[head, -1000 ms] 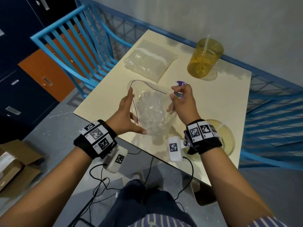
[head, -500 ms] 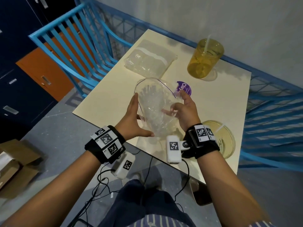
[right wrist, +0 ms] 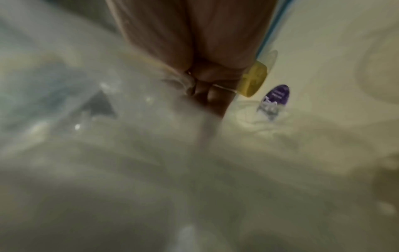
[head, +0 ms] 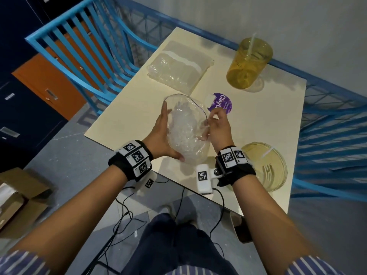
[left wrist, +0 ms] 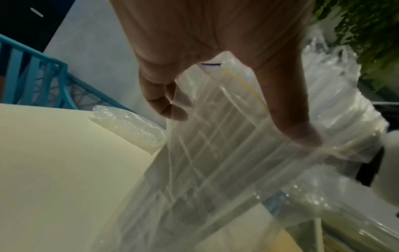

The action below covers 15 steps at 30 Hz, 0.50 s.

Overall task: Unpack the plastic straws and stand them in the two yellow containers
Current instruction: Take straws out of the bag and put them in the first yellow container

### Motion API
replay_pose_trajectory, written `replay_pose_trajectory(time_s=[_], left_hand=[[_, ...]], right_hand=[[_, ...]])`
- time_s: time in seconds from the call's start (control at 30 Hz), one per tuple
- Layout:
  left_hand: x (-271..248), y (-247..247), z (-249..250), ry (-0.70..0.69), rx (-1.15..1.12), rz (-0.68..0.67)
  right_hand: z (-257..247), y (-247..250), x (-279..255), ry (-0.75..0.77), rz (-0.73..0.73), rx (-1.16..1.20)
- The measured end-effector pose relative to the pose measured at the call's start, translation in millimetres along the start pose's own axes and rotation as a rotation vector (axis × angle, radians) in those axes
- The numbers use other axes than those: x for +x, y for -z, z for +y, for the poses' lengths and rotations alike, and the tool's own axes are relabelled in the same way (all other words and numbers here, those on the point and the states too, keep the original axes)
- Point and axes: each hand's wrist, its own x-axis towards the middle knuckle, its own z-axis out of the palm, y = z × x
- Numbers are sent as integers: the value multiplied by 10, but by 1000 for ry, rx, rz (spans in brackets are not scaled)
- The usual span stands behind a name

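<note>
Left hand: left hand (head: 161,135) wraps the left side of a clear plastic bag of straws (head: 185,132), thumb under the near end, fingers curled round it; the wrist view shows the same grip (left wrist: 215,56) on the bag (left wrist: 215,153).
Right hand: right hand (head: 219,128) pinches the bag's right edge near its open mouth; the wrist view (right wrist: 207,68) is blurred, fingers bunched on clear film.
Bag: held up over the near-middle of the cream square table (head: 258,126), mouth open and facing up, clear plastic straws (head: 182,124) packed inside.
Far container: tall yellow translucent jar (head: 248,64) stands at the far right of the table with one straw leaning in it.
Near container: second yellow translucent jar (head: 272,169) sits at the near right edge, just right of the right wrist, one straw inside.
Second pack: sealed clear bag of straws (head: 178,70) lies flat at the far left.
Label: round purple sticker (head: 220,103) lies on the table just beyond the right hand.
Surroundings: blue slatted railing (head: 89,56) runs along the left.
</note>
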Motion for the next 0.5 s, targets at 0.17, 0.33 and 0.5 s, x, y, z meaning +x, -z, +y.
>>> replay_pose_trajectory(time_s=[0.17, 0.33, 0.5], left_hand=[[76, -3, -182, 98, 63, -68], [50, -108, -299, 197, -115, 64], [168, -100, -355, 215, -208, 208]], right_hand=[[202, -18, 139, -82, -57, -192], [272, -20, 57, -122, -38, -183], [166, 46, -236, -69, -34, -262]])
